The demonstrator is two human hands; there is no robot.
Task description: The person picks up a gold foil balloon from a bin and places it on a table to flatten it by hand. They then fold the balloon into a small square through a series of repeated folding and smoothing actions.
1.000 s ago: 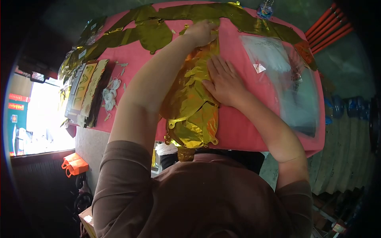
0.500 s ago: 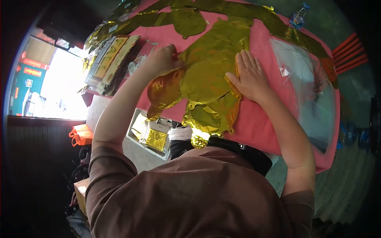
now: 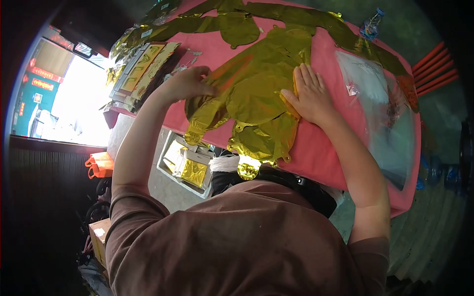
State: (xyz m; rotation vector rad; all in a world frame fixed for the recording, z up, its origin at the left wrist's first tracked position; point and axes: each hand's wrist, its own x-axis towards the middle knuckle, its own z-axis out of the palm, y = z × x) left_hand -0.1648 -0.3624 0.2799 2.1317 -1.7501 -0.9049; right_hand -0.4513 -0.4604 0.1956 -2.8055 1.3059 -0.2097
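Note:
A flat, gold foil balloon [image 3: 266,89] with rounded lobes and small tabs lies on the pink-covered table [image 3: 326,148]. Its lower end hangs past the near edge. My left hand [image 3: 190,85] is at the balloon's left side, its fingers bent round the foil's edge; the exact contact is partly hidden. My right hand [image 3: 312,96] rests flat on the balloon's right edge, fingers stretched out and pressing the foil down. Beyond both hands, more gold foil pieces [image 3: 239,29] lie across the far part of the table.
Packaged flat items [image 3: 143,74] are stacked at the table's left. Clear plastic bags [image 3: 368,89] lie on the right, and a water bottle [image 3: 371,24] stands at the far edge. Below the near edge is a white bin [image 3: 170,172] with gold packets, beside a white string bundle [image 3: 224,164].
My left hand has moved left, and the balloon's left part has spread out that way, its folded flap now flatter. My right hand stays in place.

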